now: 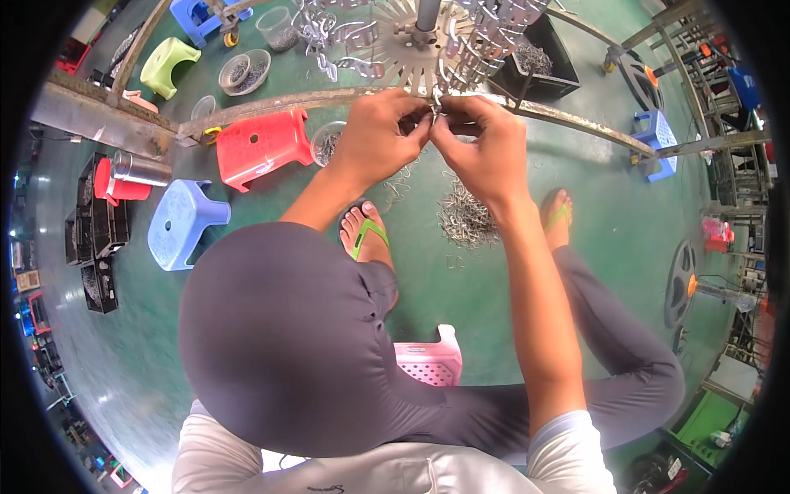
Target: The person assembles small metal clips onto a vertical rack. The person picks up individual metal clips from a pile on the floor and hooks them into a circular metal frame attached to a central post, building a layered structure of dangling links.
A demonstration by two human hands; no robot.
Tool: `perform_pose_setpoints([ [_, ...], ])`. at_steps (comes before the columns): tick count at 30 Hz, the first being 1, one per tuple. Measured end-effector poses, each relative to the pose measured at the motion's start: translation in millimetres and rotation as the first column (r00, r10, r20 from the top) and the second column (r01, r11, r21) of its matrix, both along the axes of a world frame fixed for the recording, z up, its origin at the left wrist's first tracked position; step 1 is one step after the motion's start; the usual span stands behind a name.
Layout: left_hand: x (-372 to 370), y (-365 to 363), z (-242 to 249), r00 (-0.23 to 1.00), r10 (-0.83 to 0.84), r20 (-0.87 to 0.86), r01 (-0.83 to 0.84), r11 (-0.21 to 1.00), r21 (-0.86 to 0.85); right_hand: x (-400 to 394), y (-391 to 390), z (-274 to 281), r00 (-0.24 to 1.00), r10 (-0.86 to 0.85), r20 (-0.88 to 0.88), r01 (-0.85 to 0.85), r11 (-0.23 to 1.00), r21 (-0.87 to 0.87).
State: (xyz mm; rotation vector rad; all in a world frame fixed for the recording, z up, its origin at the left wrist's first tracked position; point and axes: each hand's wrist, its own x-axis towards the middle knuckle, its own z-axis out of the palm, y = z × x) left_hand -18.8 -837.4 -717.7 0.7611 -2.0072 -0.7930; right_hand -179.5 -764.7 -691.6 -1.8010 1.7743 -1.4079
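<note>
- I see a small, shiny metal piece [437, 105] pinched between the left hand [378, 136] and right hand [487, 146], its exact shape unclear to me.
- Beside it, I have a slotted metal disc [403, 51], bent metal hooks [485, 49] clustered along its sides.

This is a workshop, shown by the green floor [494, 329] with a pile [467, 216] of small metal parts on it, the metal rack [424, 41] hung with more parts, black crates [107, 216] and low plastic stools [183, 224] around.

Bright, fisheye-warped, black corners, glare at lower left
</note>
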Motion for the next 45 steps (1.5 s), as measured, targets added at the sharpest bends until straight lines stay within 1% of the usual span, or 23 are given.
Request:
perform_pose_setpoints([
  [1, -1, 1, 0, 1.000, -0.004, -0.004, 0.004, 1.000, -0.002, 0, 0, 7, 1.000, 0.012, -0.014, -0.012, 1.000, 0.008],
  [4, -4, 2, 0, 1.000, -0.003, -0.019, 0.003, 1.000, -0.010, 2, -3, 20, 0.999, -0.025, -0.049, 0.029, 0.995, 0.096],
  [5, -5, 3, 1, 1.000, 0.008, -0.025, -0.008, 1.000, -0.009, 5, -3, 26, 0.999, -0.047, -0.014, 0.049, 0.992, 0.114],
  [8, -11, 4, -2, 0.997, 0.034, -0.072, -0.034, 0.999, 0.002, 8, -8, 36, 0.992, -0.121, -0.043, 0.127, 0.965, 0.229],
  [9, -12, 4, -2, 0.995, 0.044, -0.090, -0.043, 0.999, 0.009, 8, -9, 38, 0.989, -0.130, -0.067, 0.142, 0.963, 0.228],
  [11, -11, 10, -3, 0.995, 0.082, -0.051, -0.067, 0.968, 0.241, 5, -12, 41, 0.983, -0.145, -0.114, 0.167, 0.960, 0.225],
  [12, -10, 12, -1, 0.995, 0.096, -0.032, -0.079, 0.933, 0.351, 4, -13, 41, 0.981, -0.167, -0.099, 0.186, 0.952, 0.244],
  [13, -6, 11, 13, 0.995, 0.006, 0.096, -0.067, 0.768, 0.637, 2, -14, 40, 0.978, -0.190, -0.085, 0.206, 0.942, 0.265],
  [14, -7, 9, 6, 0.995, 0.061, -0.078, 0.020, 0.651, 0.759, -1, -14, 39, 0.974, -0.216, -0.073, 0.228, 0.930, 0.288],
  [15, -11, 6, -7, 0.961, 0.140, -0.240, 0.134, 0.522, 0.843, -5, -14, 39, 0.975, -0.207, -0.081, 0.222, 0.920, 0.323],
  [16, -12, 2, -17, 0.894, 0.242, -0.377, 0.267, 0.388, 0.882, -7, -15, 37, 0.977, -0.210, -0.047, 0.214, 0.917, 0.336],
  [17, -11, -5, -27, 0.803, 0.267, -0.533, 0.451, 0.312, 0.836, -9, -17, 36, 0.977, -0.214, -0.013, 0.205, 0.915, 0.349],
  [18, -11, -10, -29, 0.774, 0.280, -0.568, 0.495, 0.291, 0.819, -10, -19, 34, 0.976, -0.218, 0.020, 0.196, 0.912, 0.361],
  [19, -12, -14, -31, 0.743, 0.293, -0.602, 0.539, 0.271, 0.798, -9, -20, 33, 0.978, -0.208, 0.014, 0.191, 0.919, 0.345],
  [20, -13, -16, -33, 0.711, 0.304, -0.634, 0.583, 0.250, 0.773, -9, -20, 33, 0.976, -0.213, 0.033, 0.187, 0.912, 0.364],
  [22, -16, -21, -38, 0.714, 0.317, -0.625, 0.577, 0.239, 0.781, -5, -21, 38, 0.971, -0.227, 0.070, 0.180, 0.897, 0.404],
  [24, -19, -27, -42, 0.715, 0.320, -0.622, 0.576, 0.234, 0.783, -1, -21, 36, 0.973, -0.220, 0.066, 0.176, 0.900, 0.398],
  [28, -20, -24, -42, 0.716, 0.316, -0.623, 0.557, 0.280, 0.782, 0, -18, 28, 0.970, -0.220, 0.101, 0.166, 0.908, 0.386],
  [31, -22, -22, -42, 0.713, 0.319, -0.625, 0.549, 0.302, 0.780, 1, -16, 29, 0.973, -0.220, 0.076, 0.171, 0.897, 0.407],
  [34, -23, -19, -41, 0.708, 0.320, -0.630, 0.545, 0.319, 0.775, -3, -16, 25, 0.968, -0.217, 0.129, 0.144, 0.894, 0.424],
  [37, -23, -19, -41, 0.708, 0.318, -0.631, 0.540, 0.333, 0.773, -10, -16, 22, 0.980, -0.182, 0.086, 0.132, 0.904, 0.407],
  [45, -25, -22, -47, 0.722, 0.307, -0.620, 0.512, 0.366, 0.778, -6, -17, 24, 0.974, -0.147, 0.171, 0.061, 0.901, 0.429],
])
